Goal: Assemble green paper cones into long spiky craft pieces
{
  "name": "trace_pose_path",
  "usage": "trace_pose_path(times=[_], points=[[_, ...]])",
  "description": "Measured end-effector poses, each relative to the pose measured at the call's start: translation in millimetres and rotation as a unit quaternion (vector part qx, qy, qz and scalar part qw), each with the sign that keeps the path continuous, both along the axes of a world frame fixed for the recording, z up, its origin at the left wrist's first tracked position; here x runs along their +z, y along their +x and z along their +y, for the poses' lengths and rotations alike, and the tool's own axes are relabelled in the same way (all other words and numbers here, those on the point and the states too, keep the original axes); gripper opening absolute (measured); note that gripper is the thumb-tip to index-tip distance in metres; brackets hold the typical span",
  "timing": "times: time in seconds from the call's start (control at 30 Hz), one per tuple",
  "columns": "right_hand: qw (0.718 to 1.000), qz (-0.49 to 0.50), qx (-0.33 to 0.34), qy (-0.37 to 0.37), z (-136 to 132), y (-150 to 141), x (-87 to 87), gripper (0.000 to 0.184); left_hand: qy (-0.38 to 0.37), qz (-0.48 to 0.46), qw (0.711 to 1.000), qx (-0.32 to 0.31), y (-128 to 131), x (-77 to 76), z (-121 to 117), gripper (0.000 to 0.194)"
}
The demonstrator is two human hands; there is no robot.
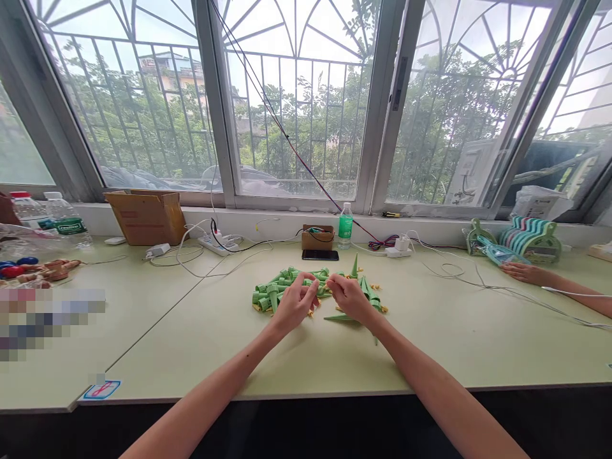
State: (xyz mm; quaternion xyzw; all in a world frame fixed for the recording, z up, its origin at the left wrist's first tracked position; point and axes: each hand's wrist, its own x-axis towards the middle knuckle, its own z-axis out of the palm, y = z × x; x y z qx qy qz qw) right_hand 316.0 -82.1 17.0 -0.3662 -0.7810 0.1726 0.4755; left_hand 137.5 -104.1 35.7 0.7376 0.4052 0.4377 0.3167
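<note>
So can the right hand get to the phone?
Probably yes: the phone lies uncovered just past the green pieces, and the right hand could likely pass over those.

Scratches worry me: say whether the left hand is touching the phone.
Apart. The head view shows a strip of tabletop between the left hand and the phone.

Bright daylight through windows (296, 127), washed-out sky (296, 16), soft shadows on tabletop (468, 319), stretched edges, pixelated patch (43, 319) at left
</note>
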Motion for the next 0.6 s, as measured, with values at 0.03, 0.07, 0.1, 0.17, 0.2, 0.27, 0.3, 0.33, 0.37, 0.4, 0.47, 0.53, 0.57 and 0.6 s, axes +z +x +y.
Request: trace_pose_path(times=[0.03, 0.07, 0.1, 0.17, 0.2, 0.27, 0.3, 0.33, 0.37, 0.4, 0.47, 0.53, 0.57, 0.6], points=[[1.0, -0.001, -0.002, 0.0, 0.1, 0.0, -0.1, 0.034, -0.001, -0.001, 1.0, -0.001, -0.1, -0.1, 0.0, 0.035], [1.0, -0.001, -0.003, -0.001, 0.1, 0.0, -0.3, 0.035, -0.001, -0.001, 1.0, -0.002, -0.1, -0.1, 0.0, 0.035], [1.0, -0.002, -0.005, -0.001, 0.1, 0.0, -0.4, 0.035, -0.003, -0.001, 1.0, -0.003, -0.2, -0.1, -0.1, 0.035], [1.0, -0.004, -0.009, -0.001, 0.2, 0.1, -0.9, 0.035, -0.005, 0.0, 1.0, -0.005, -0.3, 0.1, -0.1, 0.035], [1.0, -0.006, -0.01, -0.002, 0.3, 0.2, -1.1, 0.035, -0.007, 0.0, 1.0, -0.007, -0.3, 0.2, 0.0, 0.035], [1.0, -0.008, -0.012, -0.004, 0.5, 0.4, -1.3, 0.035, -0.009, 0.002, 1.0, -0.009, -0.3, 0.2, 0.2, 0.036], [1.0, -0.009, -0.013, -0.005, 0.6, 0.5, -1.4, 0.034, -0.01, 0.003, 1.0, -0.01, -0.4, 0.0, 0.4, 0.036], [1.0, -0.01, -0.013, -0.007, 0.7, 0.6, -1.4, 0.034, -0.01, 0.005, 1.0, -0.011, -0.4, -0.2, 0.5, 0.036], [1.0, -0.01, -0.014, -0.008, 0.7, 0.7, -1.3, 0.034, -0.009, 0.006, 1.0, -0.012, -0.4, -0.5, 0.7, 0.036], [1.0, -0.01, -0.015, -0.009, 0.8, 0.7, -1.3, 0.034, -0.009, 0.007, 1.0, -0.012, -0.4, -0.9, 0.9, 0.036], [1.0, -0.01, -0.016, -0.01, 0.9, 0.8, -1.2, 0.034, -0.007, 0.006, 1.0, -0.014, -0.5, -1.6, 1.3, 0.036], [1.0, -0.011, -0.017, -0.01, 0.9, 0.8, -1.1, 0.034, -0.007, 0.006, 1.0, -0.016, -0.6, -2.1, 1.6, 0.036], [1.0, -0.012, -0.018, -0.011, 0.9, 0.9, -1.1, 0.034, -0.006, 0.006, 1.0, -0.017, -0.6, -2.3, 1.8, 0.036], [1.0, -0.013, -0.018, -0.012, 0.9, 1.0, -1.2, 0.034, -0.006, 0.006, 1.0, -0.017, -0.6, -2.5, 1.9, 0.036]])
